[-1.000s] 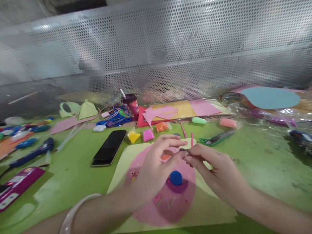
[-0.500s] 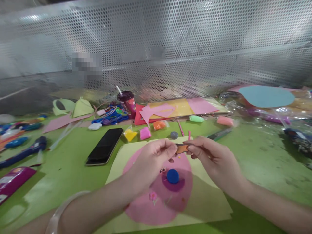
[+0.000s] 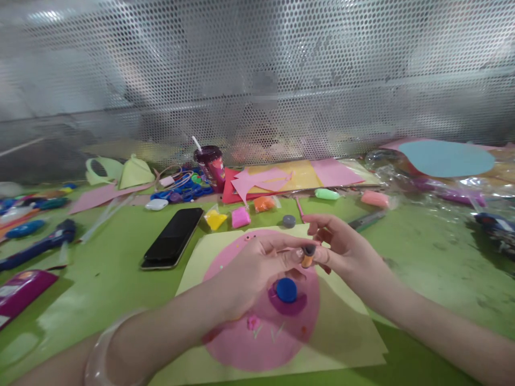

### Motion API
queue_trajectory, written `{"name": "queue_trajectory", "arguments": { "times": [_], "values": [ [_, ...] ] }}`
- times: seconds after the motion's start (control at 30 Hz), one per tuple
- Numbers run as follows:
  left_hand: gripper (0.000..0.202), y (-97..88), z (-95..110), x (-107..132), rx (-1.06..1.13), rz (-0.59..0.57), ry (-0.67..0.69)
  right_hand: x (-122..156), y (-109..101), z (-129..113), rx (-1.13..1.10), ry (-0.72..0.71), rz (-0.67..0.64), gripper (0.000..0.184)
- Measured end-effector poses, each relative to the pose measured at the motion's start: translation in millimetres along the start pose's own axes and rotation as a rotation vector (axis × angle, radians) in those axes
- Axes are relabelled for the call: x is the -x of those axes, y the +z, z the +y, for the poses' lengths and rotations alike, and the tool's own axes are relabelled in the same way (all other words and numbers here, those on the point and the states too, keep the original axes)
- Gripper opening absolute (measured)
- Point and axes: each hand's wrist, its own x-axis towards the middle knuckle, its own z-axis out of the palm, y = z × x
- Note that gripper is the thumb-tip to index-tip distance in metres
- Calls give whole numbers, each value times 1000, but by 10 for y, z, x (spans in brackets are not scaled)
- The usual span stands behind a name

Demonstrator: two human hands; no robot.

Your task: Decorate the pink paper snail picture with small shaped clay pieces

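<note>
My left hand [image 3: 257,268] and my right hand [image 3: 341,249] meet above a pink paper disc [image 3: 245,343] that lies on a pale yellow sheet [image 3: 350,332]. Between their fingertips they pinch a small orange clay piece [image 3: 308,259] with a dark tip, now held upright. A blue clay ball [image 3: 286,289] sits on a purple patch of the disc, just below the fingers. Tiny clay bits dot the disc near its front.
A black phone [image 3: 173,237] lies left of the sheet. Yellow, pink and orange clay lumps [image 3: 240,216] and a grey ball [image 3: 288,220] sit behind it. A cup with a straw [image 3: 210,163], coloured papers, pens and plastic bags crowd the green table's back and sides, before a perforated metal wall.
The orange piece has turned from lying level between my fingertips to standing upright. Both hands dropped slightly toward the blue ball.
</note>
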Motion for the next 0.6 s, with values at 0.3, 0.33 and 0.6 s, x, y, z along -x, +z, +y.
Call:
{"name": "queue_trajectory", "arguments": {
  "times": [0.3, 0.33, 0.6],
  "values": [
    [24, 16, 8, -26, 55, 147, -33, 76, -16, -45, 326, -371, 124, 15],
    [25, 20, 6, -23, 32, 160, -33, 83, -10, -47, 355, -395, 125, 14],
    [20, 24, 49, 4, -171, 210, 0, 98, 71, -105, 386, -277, 118, 11]
  ]
}}
